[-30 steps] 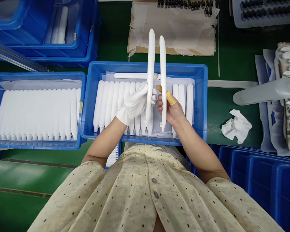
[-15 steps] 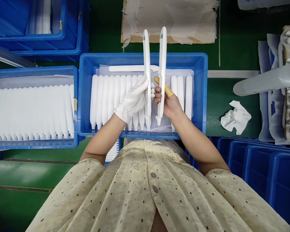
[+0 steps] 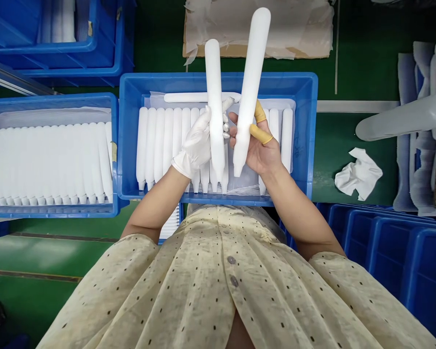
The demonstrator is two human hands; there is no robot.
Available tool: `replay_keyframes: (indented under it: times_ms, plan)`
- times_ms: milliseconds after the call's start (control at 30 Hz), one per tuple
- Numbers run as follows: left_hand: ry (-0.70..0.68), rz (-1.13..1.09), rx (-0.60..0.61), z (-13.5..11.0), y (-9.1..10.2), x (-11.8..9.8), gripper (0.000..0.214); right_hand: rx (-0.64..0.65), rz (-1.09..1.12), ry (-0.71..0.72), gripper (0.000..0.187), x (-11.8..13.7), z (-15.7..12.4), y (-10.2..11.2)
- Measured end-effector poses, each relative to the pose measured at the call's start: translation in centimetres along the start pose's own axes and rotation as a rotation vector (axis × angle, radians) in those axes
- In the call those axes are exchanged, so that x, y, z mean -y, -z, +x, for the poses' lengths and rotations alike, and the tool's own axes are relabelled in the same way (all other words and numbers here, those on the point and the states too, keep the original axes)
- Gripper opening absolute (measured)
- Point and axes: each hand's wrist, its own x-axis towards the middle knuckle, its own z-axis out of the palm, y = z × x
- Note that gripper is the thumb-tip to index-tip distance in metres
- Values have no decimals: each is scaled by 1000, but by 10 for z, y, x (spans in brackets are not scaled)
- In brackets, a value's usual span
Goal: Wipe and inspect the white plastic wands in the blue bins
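Observation:
My left hand (image 3: 196, 145), in a white glove, grips a long white tapered plastic piece (image 3: 214, 97) held upright. My right hand (image 3: 257, 150), bare with yellow finger cots on two fingers, grips a second white piece (image 3: 250, 82) that leans to the right. Both pieces show their broad rounded sides. They are held over the middle blue bin (image 3: 308, 140), where a row of the same white pieces (image 3: 167, 140) lies side by side on white paper, with one piece lying across the far end.
A blue bin (image 3: 51, 211) full of white pieces sits at left, more blue bins at upper left and lower right (image 3: 385, 252). Cardboard with white paper (image 3: 294, 29) lies beyond. A crumpled white cloth (image 3: 359, 174) rests on the green table; stacked white parts stand at right.
Both pieces have been turned in my hands from their thin edges to their broad faces. The right piece has been raised and tilted to the right.

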Motion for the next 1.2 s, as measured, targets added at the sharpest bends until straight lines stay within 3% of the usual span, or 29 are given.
replay_keyframes:
  times_ms: [167, 267, 467, 600, 733, 933, 1000, 1200]
  plan:
    - [-75, 4, -34, 2, -1, 3, 28, 43, 11, -37, 74, -4, 3, 3]
    - [-40, 50, -38, 4, 3, 8, 42, 40, 52, -49, 81, -9, 3, 2]
    - [-26, 40, 22, 11, 12, 13, 42, -32, 102, -73, 74, -6, -2, -10]
    - [-78, 61, 87, 9, 14, 15, 43, -53, -18, -61, 73, -5, -5, -11]
    - [-202, 125, 193, 2, 13, 13, 24, -52, -393, 142, 72, -15, -10, -6]
    - [-255, 195, 402, -1, 13, 2, 61, -129, -914, 602, 51, -32, -12, 5]
    - [-260, 216, 407, -1, 14, 0, 71, -138, -980, 664, 50, -33, -10, 8]
    - [-240, 237, 403, 0, 14, 1, 76, -155, -1033, 676, 51, -33, -9, 9]
